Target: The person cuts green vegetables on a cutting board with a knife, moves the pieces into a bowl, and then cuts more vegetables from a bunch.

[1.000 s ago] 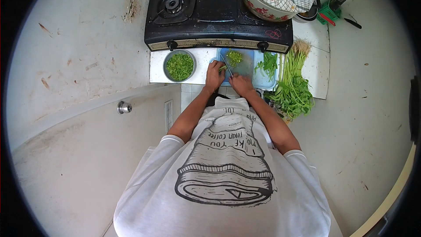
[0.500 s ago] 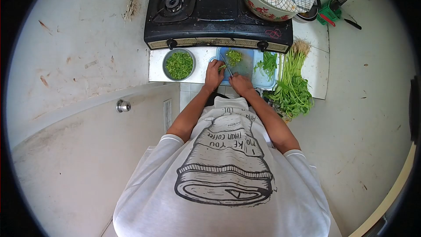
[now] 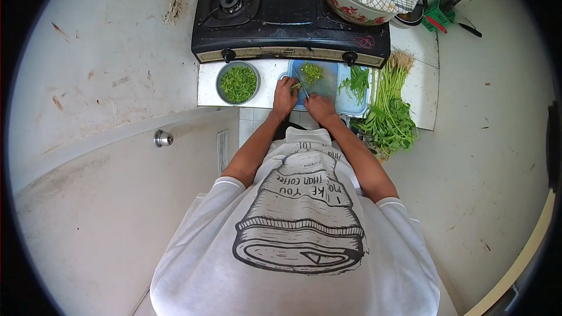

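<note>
My right hand (image 3: 320,109) grips a knife (image 3: 304,85), its blade pointing away and to the left over a blue cutting board (image 3: 328,86). Just left of the blade, my left hand (image 3: 285,95) is closed around thin green stems (image 3: 295,86) on the board's left edge. Chopped green pieces (image 3: 311,73) lie in a small heap beyond the knife tip. Some loose leaves (image 3: 356,83) rest on a light blue tray (image 3: 358,106) to the right. Farther left stands a grey bowl (image 3: 219,95) full of finely chopped greens (image 3: 239,84).
A black two-burner stove (image 3: 287,35) stands behind the board, with a cloth-covered flowered pot (image 3: 357,14) on its right side. A large bunch of leafy greens (image 3: 392,99) hangs over the counter's front edge. A green basket (image 3: 438,14) of utensils sits at the back right.
Hardly anything differs. The view has shifted very slightly; both hands, the knife and the stems keep nearly the same positions on the board.
</note>
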`<state>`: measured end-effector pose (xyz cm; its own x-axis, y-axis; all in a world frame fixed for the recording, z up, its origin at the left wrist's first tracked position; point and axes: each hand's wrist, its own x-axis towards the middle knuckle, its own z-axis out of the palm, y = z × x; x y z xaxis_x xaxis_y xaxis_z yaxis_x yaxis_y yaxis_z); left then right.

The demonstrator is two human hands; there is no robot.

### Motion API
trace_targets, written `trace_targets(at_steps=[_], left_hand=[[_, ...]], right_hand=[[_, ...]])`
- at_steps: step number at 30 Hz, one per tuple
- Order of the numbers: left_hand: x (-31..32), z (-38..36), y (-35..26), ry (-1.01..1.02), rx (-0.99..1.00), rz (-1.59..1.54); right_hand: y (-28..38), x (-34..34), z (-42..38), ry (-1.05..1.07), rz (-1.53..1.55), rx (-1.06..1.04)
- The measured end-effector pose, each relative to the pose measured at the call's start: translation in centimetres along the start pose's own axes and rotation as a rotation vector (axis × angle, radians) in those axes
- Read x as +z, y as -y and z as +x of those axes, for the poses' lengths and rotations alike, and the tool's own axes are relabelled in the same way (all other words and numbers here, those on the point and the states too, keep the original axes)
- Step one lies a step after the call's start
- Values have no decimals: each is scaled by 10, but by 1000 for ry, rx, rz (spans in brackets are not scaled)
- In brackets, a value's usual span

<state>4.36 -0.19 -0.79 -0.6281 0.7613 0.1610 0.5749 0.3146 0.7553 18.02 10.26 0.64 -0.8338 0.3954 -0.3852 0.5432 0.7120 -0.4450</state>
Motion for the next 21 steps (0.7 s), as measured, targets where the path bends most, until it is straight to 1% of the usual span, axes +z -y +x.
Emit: trace_targets(at_steps=[2, 5, 8, 11, 17, 21], left_hand=[[1, 0, 4, 2, 6, -3], [-4, 1, 0, 17, 4, -32], [-3, 2, 1, 28, 3, -5], [-4, 2, 0, 40, -9, -16], [-3, 0, 0, 73, -31, -37], [-2, -3, 2, 70, -18, -15]], right_hand=[[6, -6, 9, -17, -1, -32], [1, 3, 9, -39, 7, -16], [-11, 7, -6, -13, -2, 18], [-11, -5, -18, -17, -40, 22], [-19, 5, -13, -81, -12, 7], [-18, -1, -18, -45, -20, -3]])
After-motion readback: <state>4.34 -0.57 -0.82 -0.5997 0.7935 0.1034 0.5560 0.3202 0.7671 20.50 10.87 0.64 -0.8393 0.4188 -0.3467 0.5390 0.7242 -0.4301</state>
